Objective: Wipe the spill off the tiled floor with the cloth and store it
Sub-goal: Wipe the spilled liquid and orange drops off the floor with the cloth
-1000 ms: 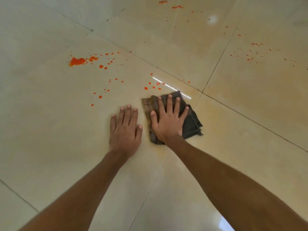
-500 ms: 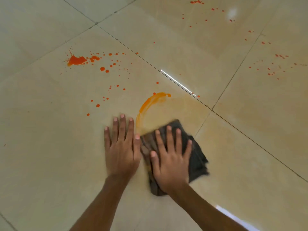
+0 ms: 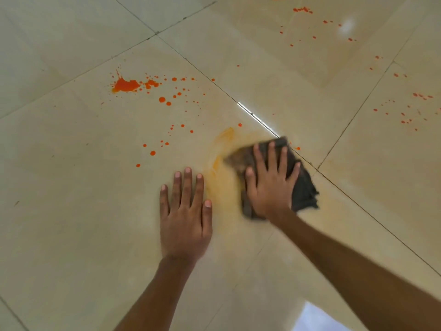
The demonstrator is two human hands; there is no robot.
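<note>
Cloth [image 3: 303,187], dark grey, crumpled and flat on the beige tiled floor [image 3: 71,211], sits right of frame centre, its far corner touching the grout line [image 3: 358,206] that runs toward 4 o'clock; edges motion-blurred, esp. the left one. Right hand [image 3: 269,185] lies palm-down on top of cloth, fingers spread wide and flat, pressing not pinching, no curl around the fabric; forearm enters from 5 o'clock. Yellow-orange smear [image 3: 222,177] directly at cloth's 9 o'clock, a faint curved streak running up toward 11 o'clock, touching the cloth's blurred edge. Left hand [image 3: 186,220] at cloth's 8 o'clock, flat on bare tile, fingers extended and slightly spread, holding nothing, thumb tip just beside the smear; forearm comes in from 6 o'clock. Small orange drops [image 3: 152,153] scattered at 10 o'clock from the left hand, unwiped. Bigger orange splat [image 3: 125,85] further out at 10–11 o'clock, with a trail of dots to its right. One drop [image 3: 240,125] just past the smear's top end, another [image 3: 297,148] right by cloth's far corner on the grout line. More fine spatter [image 3: 410,113] well apart at 2 o'clock, and another patch [image 3: 301,10] at 12 o'clock by the top edge. Bright light glare [image 3: 257,118] on the grout line just beyond the cloth.
</note>
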